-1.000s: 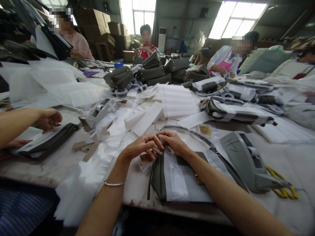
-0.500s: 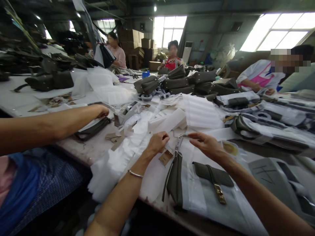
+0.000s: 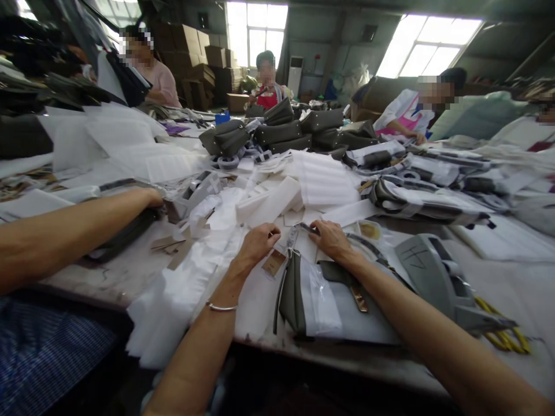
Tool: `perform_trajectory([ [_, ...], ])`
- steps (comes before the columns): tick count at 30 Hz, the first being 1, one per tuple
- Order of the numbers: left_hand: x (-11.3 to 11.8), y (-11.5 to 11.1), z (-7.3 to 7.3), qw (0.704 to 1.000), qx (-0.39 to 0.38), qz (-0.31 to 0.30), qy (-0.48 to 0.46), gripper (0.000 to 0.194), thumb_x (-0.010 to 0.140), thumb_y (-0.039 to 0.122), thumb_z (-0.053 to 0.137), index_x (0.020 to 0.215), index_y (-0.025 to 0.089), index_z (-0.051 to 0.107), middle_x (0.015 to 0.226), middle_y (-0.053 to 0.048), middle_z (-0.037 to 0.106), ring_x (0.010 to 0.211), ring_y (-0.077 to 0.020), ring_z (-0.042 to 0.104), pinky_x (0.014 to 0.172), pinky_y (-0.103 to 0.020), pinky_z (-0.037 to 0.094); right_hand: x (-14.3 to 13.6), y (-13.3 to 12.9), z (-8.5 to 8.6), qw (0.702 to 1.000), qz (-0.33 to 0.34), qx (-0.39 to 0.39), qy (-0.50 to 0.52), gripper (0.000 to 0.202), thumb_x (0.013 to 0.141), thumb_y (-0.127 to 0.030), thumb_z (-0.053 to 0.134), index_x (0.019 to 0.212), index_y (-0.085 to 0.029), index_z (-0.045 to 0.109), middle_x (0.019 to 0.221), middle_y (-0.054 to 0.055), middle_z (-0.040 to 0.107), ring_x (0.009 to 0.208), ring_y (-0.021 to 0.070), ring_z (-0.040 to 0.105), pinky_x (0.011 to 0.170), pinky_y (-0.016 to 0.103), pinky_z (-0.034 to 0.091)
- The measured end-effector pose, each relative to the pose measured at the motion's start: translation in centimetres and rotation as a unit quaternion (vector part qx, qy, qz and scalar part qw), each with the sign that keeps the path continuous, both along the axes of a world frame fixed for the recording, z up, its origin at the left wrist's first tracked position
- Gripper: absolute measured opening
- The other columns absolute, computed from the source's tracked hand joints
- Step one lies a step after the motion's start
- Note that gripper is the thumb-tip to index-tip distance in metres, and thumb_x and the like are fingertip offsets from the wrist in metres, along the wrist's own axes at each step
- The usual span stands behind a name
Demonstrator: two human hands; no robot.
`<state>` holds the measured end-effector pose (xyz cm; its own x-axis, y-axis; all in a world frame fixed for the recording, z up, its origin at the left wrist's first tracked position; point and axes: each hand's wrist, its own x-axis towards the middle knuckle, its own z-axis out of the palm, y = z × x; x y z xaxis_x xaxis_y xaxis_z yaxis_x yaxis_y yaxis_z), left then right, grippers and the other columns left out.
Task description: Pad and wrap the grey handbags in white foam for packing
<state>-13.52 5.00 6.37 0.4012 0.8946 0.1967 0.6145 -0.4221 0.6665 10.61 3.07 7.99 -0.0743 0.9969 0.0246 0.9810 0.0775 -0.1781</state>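
Note:
A dark green bag, partly covered in white wrapping, lies at the table's front edge with a gold clasp on its flap. My right hand is closed on the end of the bag's strap, above the bag. To its left, my left hand has its fingers curled together near a brown tag; what it holds, if anything, is too small to make out. The wrist below it wears a silver bangle.
A neighbour's arm reaches in from the left over another dark bag. White foam sheets hang over the front edge. Right of me stand a grey tape dispenser and yellow-handled scissors. Dark bags are piled behind.
The view has swung to the right, bringing the yellow-handled scissors into sight. My right hand's fingers have closed in on the strap end. My left hand remains beside the tag.

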Motion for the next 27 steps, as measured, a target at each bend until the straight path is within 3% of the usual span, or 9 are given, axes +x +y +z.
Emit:
perform_trajectory([
  [6,0.8,-0.6,-0.4,0.993,-0.047,-0.104,0.013,0.018,0.085,0.024,0.058,0.095,0.021,0.072,0.091,-0.003,0.073,0.084,-0.019,0.065,0.079,-0.028,0.047,0.1,-2.2,0.0,1.0,0.015,-0.016,0.001,0.021,0.093,-0.025,0.056,0.109,-0.021,0.068,0.104,0.007,0.068,0.094,0.0201,0.063,0.081,0.028,0.04],
  [12,0.3,-1.0,-0.3,0.971,-0.132,-0.197,-0.002,0.015,0.074,0.023,0.059,0.08,0.02,0.072,0.075,0.001,0.07,0.069,-0.0158,0.063,0.062,-0.022,0.044,-0.1,-5.3,0.1,0.999,0.033,-0.025,0.021,0.02,0.093,-0.025,0.056,0.108,-0.023,0.069,0.099,0.004,0.067,0.091,0.0171,0.062,0.08,0.025,0.041],
  [15,0.0,-1.0,0.0,0.964,-0.164,-0.211,-0.015,0.016,0.072,0.023,0.057,0.079,0.02,0.07,0.075,0.002,0.07,0.07,-0.0156,0.064,0.062,-0.022,0.045,0.1,-6.3,0.1,0.999,0.033,-0.022,0.037,0.019,0.093,-0.024,0.056,0.107,-0.023,0.069,0.096,0.004,0.066,0.089,0.0168,0.062,0.08,0.025,0.042],
  [18,0.1,-0.8,0.1,0.968,-0.169,-0.184,-0.022,0.02,0.074,0.024,0.053,0.083,0.02,0.07,0.08,0.001,0.071,0.075,-0.0162,0.065,0.067,-0.022,0.047,0.3,-6.6,-0.2,0.996,0.038,-0.023,0.071,0.019,0.092,-0.023,0.057,0.106,-0.023,0.07,0.095,0.003,0.066,0.09,0.0169,0.062,0.08,0.026,0.042],
  [21,0.9,-0.4,-0.1,0.98,-0.163,-0.117,-0.013,0.026,0.081,0.029,0.046,0.09,0.018,0.067,0.078,-0.002,0.069,0.07,-0.0168,0.064,0.061,-0.024,0.047,0.2,-6.4,-0.4,0.995,0.038,-0.019,0.09,0.019,0.093,-0.023,0.057,0.106,-0.023,0.07,0.098,0.004,0.065,0.092,0.0169,0.062,0.083,0.026,0.042],
  [27,4.9,1.5,1.1,0.988,-0.13,-0.036,0.07,0.024,0.084,0.033,0.047,0.082,0.017,0.066,0.07,-0.004,0.068,0.063,-0.0174,0.064,0.057,-0.025,0.045,-0.3,-6.2,0.0,0.996,0.036,-0.007,0.086,0.018,0.092,-0.023,0.057,0.103,-0.022,0.072,0.101,0.005,0.067,0.096,0.0176,0.062,0.084,0.025,0.043],
])
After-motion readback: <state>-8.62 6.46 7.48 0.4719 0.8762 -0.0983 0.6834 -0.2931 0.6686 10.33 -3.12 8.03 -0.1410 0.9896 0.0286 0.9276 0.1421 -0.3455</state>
